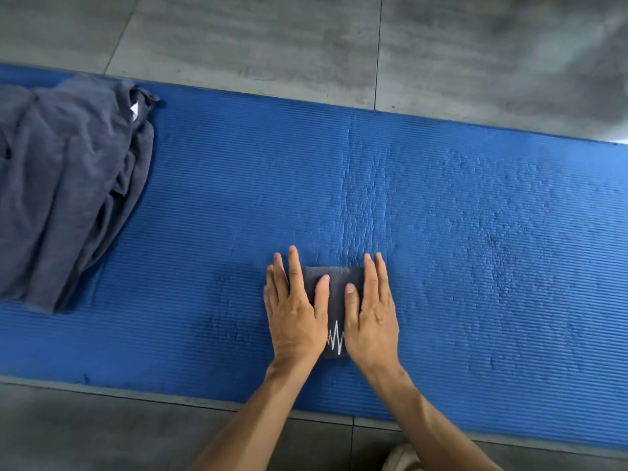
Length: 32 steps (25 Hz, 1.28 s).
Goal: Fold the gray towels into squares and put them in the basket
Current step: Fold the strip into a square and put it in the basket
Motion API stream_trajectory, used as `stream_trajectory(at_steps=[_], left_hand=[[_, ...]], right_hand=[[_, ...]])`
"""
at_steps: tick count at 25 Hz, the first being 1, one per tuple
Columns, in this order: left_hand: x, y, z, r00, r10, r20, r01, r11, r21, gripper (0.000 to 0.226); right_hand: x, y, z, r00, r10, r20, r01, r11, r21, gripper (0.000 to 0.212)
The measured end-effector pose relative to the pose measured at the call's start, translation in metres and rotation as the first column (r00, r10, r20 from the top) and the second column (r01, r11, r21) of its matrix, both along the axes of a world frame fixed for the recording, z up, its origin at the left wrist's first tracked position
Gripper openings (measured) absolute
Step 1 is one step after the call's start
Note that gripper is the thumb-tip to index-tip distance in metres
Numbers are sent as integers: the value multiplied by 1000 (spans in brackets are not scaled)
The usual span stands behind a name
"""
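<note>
Both hands flat, fingers straight, nothing grasped: left hand point(295, 311) and right hand point(371, 311) press side by side on the folded gray towel point(336, 294), which lies on the blue mat point(475, 232) near its front edge. Step in hand, as judged: flattening the final fold. Press evenly from centre outward, keep edges aligned so the square holds. Further left, a pile of unfolded gray towels point(68, 185) waits on the mat. Basket not in view.
</note>
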State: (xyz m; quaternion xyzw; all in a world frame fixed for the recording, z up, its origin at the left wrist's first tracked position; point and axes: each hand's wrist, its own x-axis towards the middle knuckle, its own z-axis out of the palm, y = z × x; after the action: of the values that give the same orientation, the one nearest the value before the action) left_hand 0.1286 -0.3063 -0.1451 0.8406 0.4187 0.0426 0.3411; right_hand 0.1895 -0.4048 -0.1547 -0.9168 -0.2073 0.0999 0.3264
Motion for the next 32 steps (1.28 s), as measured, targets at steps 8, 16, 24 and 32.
stream_trajectory(at_steps=[8,16,24,32], left_hand=[[7,1,21,993,76,96,-58,983,-175,76],[5,20,57,958,265,-108,-235,515,-825,55],[-1,68,109,948,308,84,-36,365,-930,65],[18,62,133,934,319,162,-22,503,-864,38]], right_hand=[[6,2,-6,999,-15,48,22,988,-151,59],[4,-8,6,980,-104,-172,134,976,174,57],[30,2,106,474,291,-831,434,745,507,60],[51,10,146,447,199,-872,415,817,399,36]])
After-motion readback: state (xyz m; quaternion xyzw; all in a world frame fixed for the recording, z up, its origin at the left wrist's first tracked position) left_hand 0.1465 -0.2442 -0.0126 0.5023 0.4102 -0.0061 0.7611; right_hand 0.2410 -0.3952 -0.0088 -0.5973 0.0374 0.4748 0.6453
